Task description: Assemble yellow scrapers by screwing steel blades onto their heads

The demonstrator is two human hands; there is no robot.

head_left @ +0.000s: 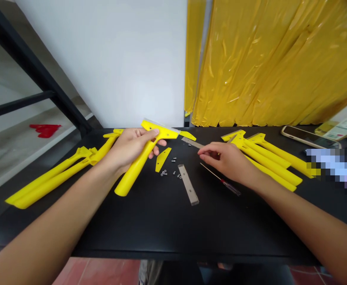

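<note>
Left hand (128,148) gripping yellow scraper handle (139,168) above middle of desk (173,221), right hand (225,160) loosely curled, holding nothing visible, near screwdriver (220,179) and metal blade (188,185); small screws (173,166) between hands, more yellow handles (271,166) toward both desk ends

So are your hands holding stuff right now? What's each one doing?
Left hand: closed, holding a yellow plastic scraper.
Right hand: fingers curled, can't tell if it holds anything; a thin screwdriver lies near it.
</note>
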